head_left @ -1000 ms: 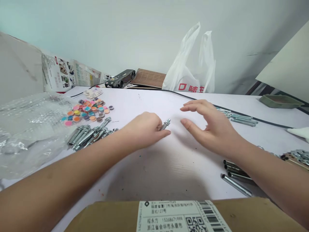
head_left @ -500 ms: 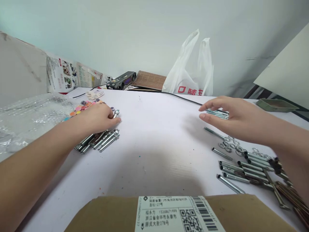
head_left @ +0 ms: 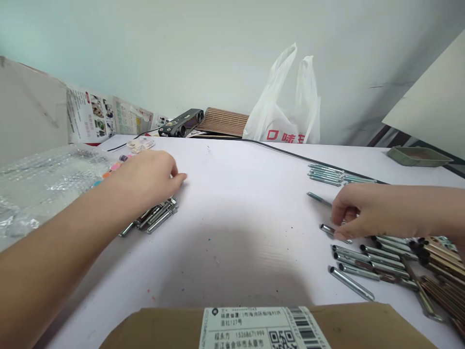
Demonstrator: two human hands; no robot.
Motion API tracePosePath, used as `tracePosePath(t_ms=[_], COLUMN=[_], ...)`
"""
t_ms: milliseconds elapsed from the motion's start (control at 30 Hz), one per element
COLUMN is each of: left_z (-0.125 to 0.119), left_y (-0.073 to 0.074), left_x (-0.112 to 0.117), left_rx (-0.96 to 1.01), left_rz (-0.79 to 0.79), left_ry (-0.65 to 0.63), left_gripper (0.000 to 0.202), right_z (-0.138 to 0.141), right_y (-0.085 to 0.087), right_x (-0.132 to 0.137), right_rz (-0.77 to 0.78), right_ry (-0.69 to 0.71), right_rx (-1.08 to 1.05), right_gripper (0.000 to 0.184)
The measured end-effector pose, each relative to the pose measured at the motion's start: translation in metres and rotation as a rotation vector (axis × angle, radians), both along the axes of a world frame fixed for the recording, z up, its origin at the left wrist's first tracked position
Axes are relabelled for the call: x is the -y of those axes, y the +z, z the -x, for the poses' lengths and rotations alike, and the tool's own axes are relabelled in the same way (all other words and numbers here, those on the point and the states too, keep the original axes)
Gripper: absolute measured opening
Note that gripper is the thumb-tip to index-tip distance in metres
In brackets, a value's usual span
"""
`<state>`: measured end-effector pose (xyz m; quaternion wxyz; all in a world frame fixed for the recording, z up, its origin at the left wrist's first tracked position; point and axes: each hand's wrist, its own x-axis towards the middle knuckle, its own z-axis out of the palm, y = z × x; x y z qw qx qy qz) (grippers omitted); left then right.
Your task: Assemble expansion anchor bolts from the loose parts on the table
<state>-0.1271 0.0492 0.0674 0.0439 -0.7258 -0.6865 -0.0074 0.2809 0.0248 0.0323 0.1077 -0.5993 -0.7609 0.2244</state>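
Observation:
My left hand is over a pile of silver bolts with nuts and sleeves at the left. Its fingers curl downward and its thumb points right; whatever they hold is hidden behind the hand. On the right, my right hand bends down over the table, index finger and thumb curled in among the loose washers, which it mostly covers. The thumb overlaps a short metal sleeve. Just beyond the fingers lies a single threaded rod. A row of similar rods rests farther back.
Metal sleeves and brownish rods crowd the right front. A labelled cardboard box stands at the near edge. Clear plastic wrap covers the left side. At the back are a white plastic bag and a green tray.
My right hand has left the rods at the back and come down toward the washers; those rods now lie on the table. The bolt end beside my left thumb is no longer visible.

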Motion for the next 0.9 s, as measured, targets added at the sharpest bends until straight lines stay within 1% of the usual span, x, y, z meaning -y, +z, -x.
tracePosePath(t_ms=[33, 67, 100, 133, 167, 233, 267, 333, 433, 533, 600, 700, 767, 833, 900], left_z=[-0.009, -0.02, -0.03, -0.042, -0.053, -0.075, -0.085, -0.104, -0.121, -0.125, -0.124, -0.121, -0.12, -0.12, -0.121], left_y=[0.004, 0.007, 0.009, 0.009, 0.007, -0.001, -0.006, -0.02, -0.043, -0.061, -0.069, -0.075, -0.076, -0.078, -0.079], left_x=[0.002, 0.004, 0.006, 0.008, 0.009, 0.009, 0.009, 0.007, 0.006, 0.008, 0.011, 0.015, 0.017, 0.018, 0.019], left_rx=[0.038, 0.091, 0.148, 0.202, 0.256, 0.33, 0.351, 0.402, 0.451, 0.522, 0.559, 0.587, 0.601, 0.616, 0.626], left_rz=[0.021, 0.032, 0.038, 0.061, 0.096, 0.204, 0.241, 0.247, 0.279, 0.273, 0.23, 0.191, 0.195, 0.193, 0.179], left_ry=[0.001, -0.029, -0.086, -0.167, -0.244, -0.319, -0.329, -0.383, -0.47, -0.549, -0.588, -0.615, -0.615, -0.61, -0.619], left_gripper=[0.034, 0.033, 0.032, 0.031, 0.031, 0.036, 0.037, 0.036, 0.035, 0.03, 0.027, 0.027, 0.028, 0.029, 0.029], right_z=[0.007, 0.015, 0.021, 0.026, 0.03, 0.031, 0.029, 0.024, 0.018, 0.017, 0.018, 0.02, 0.022, 0.025, 0.029], right_y=[0.0, 0.002, 0.004, 0.007, 0.01, 0.015, 0.016, 0.017, 0.01, -0.001, -0.006, -0.009, -0.008, -0.005, -0.001], right_x=[0.003, 0.006, 0.008, 0.009, 0.01, 0.008, 0.006, 0.0, -0.01, -0.016, -0.018, -0.019, -0.019, -0.02, -0.019], right_rz=[0.205, 0.366, 0.452, 0.461, 0.446, 0.386, 0.342, 0.232, 0.105, 0.074, 0.069, 0.079, 0.133, 0.192, 0.196], right_ry=[0.018, 0.029, 0.032, 0.034, 0.041, 0.064, 0.073, 0.083, 0.048, -0.046, -0.093, -0.065, -0.03, -0.041, -0.069], right_rx=[0.119, 0.224, 0.292, 0.316, 0.324, 0.318, 0.308, 0.285, 0.254, 0.221, 0.196, 0.187, 0.198, 0.21, 0.227], right_gripper=[0.029, 0.026, 0.024, 0.024, 0.025, 0.03, 0.032, 0.034, 0.029, 0.026, 0.029, 0.025, 0.032, 0.035, 0.034])
